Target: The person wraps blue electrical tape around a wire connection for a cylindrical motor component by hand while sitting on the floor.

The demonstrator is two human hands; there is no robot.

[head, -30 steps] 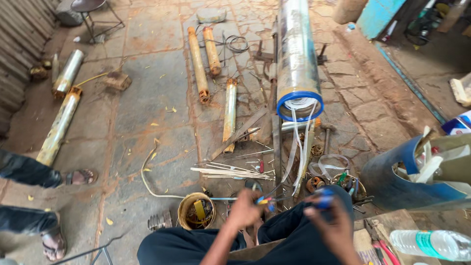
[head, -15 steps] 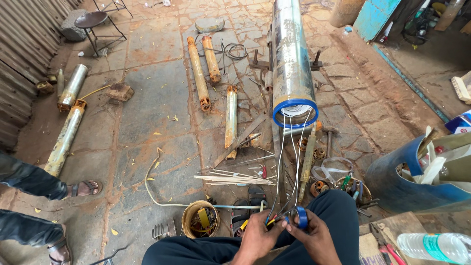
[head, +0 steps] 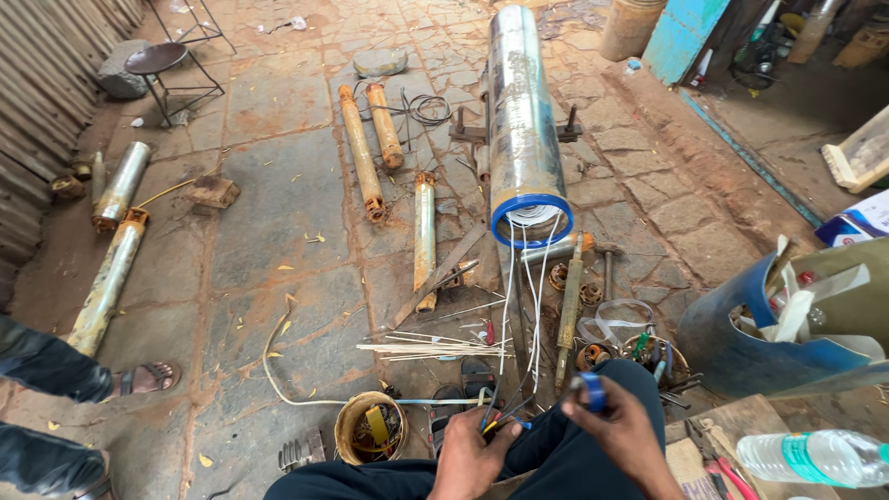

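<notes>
A long steel motor cylinder point(head: 521, 120) with a blue end ring lies on the stone floor ahead of me. White wires point(head: 519, 306) run from its open end down to my lap. My left hand point(head: 470, 454) pinches the coloured wire ends near my knee. My right hand point(head: 622, 431) holds a small roll of blue tape point(head: 593, 393) just right of those ends. Both hands sit close together above my dark trousers.
Several rusty pump shafts point(head: 361, 157) and steel tubes point(head: 109, 278) lie on the floor to the left. A round tin point(head: 370, 426) stands by my knee. A blue drum point(head: 741, 343), a plastic water bottle point(head: 815, 457), a stool point(head: 157, 65) and another person's sandalled foot point(head: 139, 378) surround me.
My hands have come together in my lap, then the right hand with the tape drew slightly apart to the right. The view tilted up along the cylinder.
</notes>
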